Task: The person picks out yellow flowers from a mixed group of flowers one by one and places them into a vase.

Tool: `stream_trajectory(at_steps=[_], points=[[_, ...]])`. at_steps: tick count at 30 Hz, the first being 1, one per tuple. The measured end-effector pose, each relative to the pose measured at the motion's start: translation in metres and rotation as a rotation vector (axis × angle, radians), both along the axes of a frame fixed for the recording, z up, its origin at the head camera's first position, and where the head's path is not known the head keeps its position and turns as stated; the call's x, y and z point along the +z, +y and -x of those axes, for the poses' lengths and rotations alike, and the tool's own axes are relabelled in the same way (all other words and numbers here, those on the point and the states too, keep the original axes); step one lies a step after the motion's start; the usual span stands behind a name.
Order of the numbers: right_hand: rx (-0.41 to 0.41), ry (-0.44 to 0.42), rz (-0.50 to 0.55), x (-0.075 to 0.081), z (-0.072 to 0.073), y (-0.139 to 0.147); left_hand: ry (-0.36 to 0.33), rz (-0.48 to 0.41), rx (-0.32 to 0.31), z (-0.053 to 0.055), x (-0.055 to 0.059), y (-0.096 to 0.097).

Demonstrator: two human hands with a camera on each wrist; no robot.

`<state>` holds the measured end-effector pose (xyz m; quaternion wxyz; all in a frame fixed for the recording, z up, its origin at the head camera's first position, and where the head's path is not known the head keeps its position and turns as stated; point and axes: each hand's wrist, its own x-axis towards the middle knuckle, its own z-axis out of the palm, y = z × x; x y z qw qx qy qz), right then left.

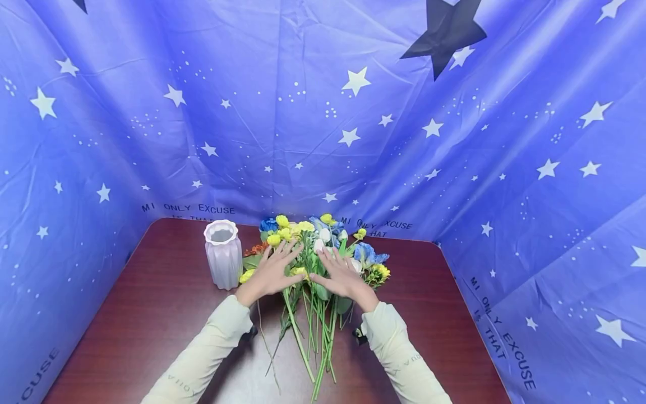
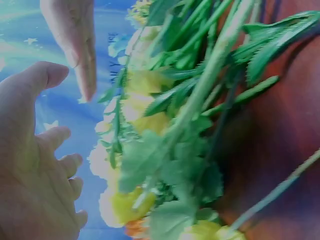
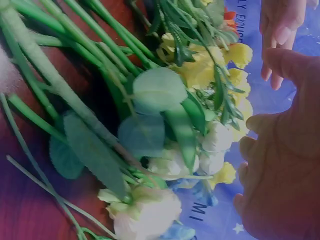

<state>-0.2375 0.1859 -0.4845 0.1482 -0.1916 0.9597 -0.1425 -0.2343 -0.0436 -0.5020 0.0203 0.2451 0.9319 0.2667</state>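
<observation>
A loose bunch of flowers with long green stems (image 1: 318,359) lies on the table, blooms toward the back. Above the bunch, my left hand (image 1: 272,272) is spread with straight fingers, palm down, over the yellow flowers (image 1: 285,233). My right hand (image 1: 345,278) is held the same way over the white and blue flowers (image 1: 368,253), its thumb close to the left thumb. Both wrist views show a gap between palm and blooms, and neither hand grips anything. Left of the bunch stands a pale, ribbed vase (image 1: 224,261) with a scalloped rim, upright.
The dark red wooden table (image 1: 151,314) is enclosed at the back and sides by a blue star-print cloth (image 1: 303,140). A few orange flowers (image 1: 255,249) lie between the vase and the bunch. Thin stems reach toward the table's front.
</observation>
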Motion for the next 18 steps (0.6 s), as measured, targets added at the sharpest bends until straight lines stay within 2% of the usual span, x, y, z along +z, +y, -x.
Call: stream_trajectory(at_steps=[11, 18], points=[[0.006, 0.022, 0.023, 0.029, 0.012, 0.005, 0.047, -0.001, 0.037, 0.008, 0.049, -0.013], [0.001, 0.061, 0.152, 0.04, 0.012, 0.004, 0.101, -0.047, 0.082, 0.007, 0.083, -0.032]])
